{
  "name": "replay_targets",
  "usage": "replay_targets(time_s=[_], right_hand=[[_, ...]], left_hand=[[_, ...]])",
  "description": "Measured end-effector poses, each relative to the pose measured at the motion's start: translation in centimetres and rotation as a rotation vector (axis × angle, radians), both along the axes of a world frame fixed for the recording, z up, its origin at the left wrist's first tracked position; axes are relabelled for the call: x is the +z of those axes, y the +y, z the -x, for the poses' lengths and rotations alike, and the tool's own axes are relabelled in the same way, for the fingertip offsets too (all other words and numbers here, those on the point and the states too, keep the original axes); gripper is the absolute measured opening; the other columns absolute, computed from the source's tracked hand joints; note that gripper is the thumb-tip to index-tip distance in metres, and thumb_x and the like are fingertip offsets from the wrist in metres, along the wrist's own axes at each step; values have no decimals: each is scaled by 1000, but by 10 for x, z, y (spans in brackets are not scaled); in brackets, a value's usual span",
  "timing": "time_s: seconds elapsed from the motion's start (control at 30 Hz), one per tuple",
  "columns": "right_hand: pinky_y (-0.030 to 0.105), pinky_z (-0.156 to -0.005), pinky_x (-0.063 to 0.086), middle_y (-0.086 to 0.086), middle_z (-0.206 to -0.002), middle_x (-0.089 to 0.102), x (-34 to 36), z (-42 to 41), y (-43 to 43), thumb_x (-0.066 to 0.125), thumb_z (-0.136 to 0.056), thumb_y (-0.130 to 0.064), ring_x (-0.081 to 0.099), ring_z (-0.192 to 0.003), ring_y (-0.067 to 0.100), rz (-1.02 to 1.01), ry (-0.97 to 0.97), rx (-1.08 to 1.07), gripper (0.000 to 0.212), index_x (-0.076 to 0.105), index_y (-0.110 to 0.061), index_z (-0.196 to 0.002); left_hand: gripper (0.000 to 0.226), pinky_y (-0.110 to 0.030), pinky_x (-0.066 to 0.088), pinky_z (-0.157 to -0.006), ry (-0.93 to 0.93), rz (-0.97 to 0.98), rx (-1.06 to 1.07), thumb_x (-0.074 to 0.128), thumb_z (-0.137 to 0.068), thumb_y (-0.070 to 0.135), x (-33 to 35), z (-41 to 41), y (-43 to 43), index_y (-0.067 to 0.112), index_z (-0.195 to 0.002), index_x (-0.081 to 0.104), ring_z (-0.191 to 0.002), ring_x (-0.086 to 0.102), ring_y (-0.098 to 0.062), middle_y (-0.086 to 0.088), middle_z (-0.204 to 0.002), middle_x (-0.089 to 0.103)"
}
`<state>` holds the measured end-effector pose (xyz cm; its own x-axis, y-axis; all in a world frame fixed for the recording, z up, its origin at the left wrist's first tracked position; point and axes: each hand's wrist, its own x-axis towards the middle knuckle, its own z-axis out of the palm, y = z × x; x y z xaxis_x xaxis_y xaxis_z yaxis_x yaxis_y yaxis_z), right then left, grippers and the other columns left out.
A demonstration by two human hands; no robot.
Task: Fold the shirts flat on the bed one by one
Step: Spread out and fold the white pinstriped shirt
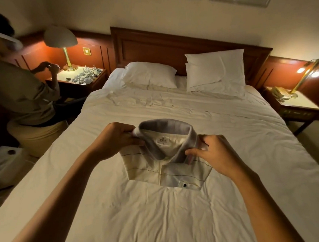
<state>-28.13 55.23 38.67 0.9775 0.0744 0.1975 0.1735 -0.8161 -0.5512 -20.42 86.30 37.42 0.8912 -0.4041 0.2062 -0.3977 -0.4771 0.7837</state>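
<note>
Head view, single frame, dim bedroom.

Item 1: shirt point(167, 171). Cream polo with thin dark stripes, centre of the frame, lying on the bed point(167, 224). The body is already reduced to a compact rectangle with the placket uppermost. No sleeves show at the sides, so they are presumably tucked under.

Item 2: collar point(164, 124). Pale grey and standing up off the folded body. The neck label is visible inside.

Item 3: left hand point(120, 139). Left of centre, fingers curled, pinching the left side of the collar.

Item 4: right hand point(214, 154). Right of centre, fingers and thumb curled round the right side of the collar.

Item 5: two white pillows point(215, 72). Upper centre, against the headboard.

Item 6: second person point(24, 94). Upper left, seated beside a nightstand point(79, 78) with a lit lamp point(60, 38), well apart from the shirt.

Progress, as a judgement: this shirt looks nearly finished, with the main folds made. What seems left is laying the collar down neatly and letting go. No other shirt, folded or unfolded, shows anywhere in the frame, so how many are done and how many remain cannot be told.
</note>
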Motion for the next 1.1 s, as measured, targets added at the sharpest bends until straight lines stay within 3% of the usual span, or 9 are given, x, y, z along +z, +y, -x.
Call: replay_targets(time_s=[0.2, 0.3, 0.43, 0.6, 0.73, 0.83, 0.93, 1.03, 1.1], right_hand=[[23, -58, 49, -17, -75, 70, 1, 0, 34, 78, -78, -47, 63, -69, -2, -10, -28, 24, 25, 70, -24, -83], [31, -62, 52, -12, -75, 71, -5, 0, 66, 78, -79, -43, 65, -71, 3, -23, -24, 15, 23, 70, -22, -85], [36, -64, 54, -7, -76, 71, -11, 4, 117, 79, -78, -44, 66, -71, 9, -22, -44, -36, 28, 70, -19, -85], [25, -54, 43, -15, -64, 64, -22, 25, 195, 82, -76, -41, 56, -60, 6, -18, -115, -222, 29, 60, -25, -68], [25, -49, 34, -17, -60, 57, -23, 57, 252, 83, -75, -41, 44, -52, 7, -54, -137, -430, 41, 47, -29, -61], [28, -49, 33, -4, -54, 51, -28, 94, 277, 82, -76, -41, 39, -51, 13, -77, -114, -538, 40, 48, -25, -62], [25, -49, 29, -4, -51, 45, -33, 145, 295, 81, -78, -38, 34, -52, 10, -97, -99, -660, 44, 43, -26, -60], [26, -49, 29, -8, -50, 46, -41, 210, 307, 82, -79, -33, 32, -50, 9, -134, -66, -833, 44, 43, -26, -60], [26, -50, 36, -9, -55, 54, -46, 259, 316, 80, -80, -34, 44, -51, 11, -144, -39, -953, 35, 53, -16, -66]], left_hand=[[31, -29, 46, -57, -6, 84, 5, 79, -68, 45, 8, 13, 36, 15, -76, 78, -62, 53, -5, -8, -72, 70], [18, -11, 43, -56, -36, 87, -28, 81, -71, 34, 10, 16, 66, 18, -79, 80, -62, 56, 3, 2, -73, 72], [23, -28, 50, -61, -5, 149, -96, 82, -68, 32, 7, 0, 114, 13, -82, 80, -69, 59, -3, -6, -77, 74], [9, -15, 43, -56, -44, 131, -267, 85, -71, 32, -5, -28, 179, 30, -73, 77, -64, 54, 6, 8, -69, 71], [12, -35, 50, -67, 34, 154, -415, 85, -72, 34, -4, -39, 209, 26, -79, 79, -73, 63, -13, -1, -79, 75], [17, -29, 46, -62, 79, 191, -531, 84, -71, 36, -8, -33, 209, 21, -78, 78, -71, 55, -4, -2, -74, 73], [15, -30, 45, -64, 137, 169, -678, 84, -73, 32, -17, -13, 192, 21, -80, 78, -73, 55, -3, -2, -76, 74], [15, -37, 49, -71, 207, 150, -856, 83, -75, 23, -25, 21, 159, 15, -87, 79, -80, 64, -11, -6, -85, 77], [15, -41, 50, -76, 243, 153, -970, 83, -75, 17, -31, 51, 132, 11, -89, 79, -86, 71, -21, -7, -88, 77]])
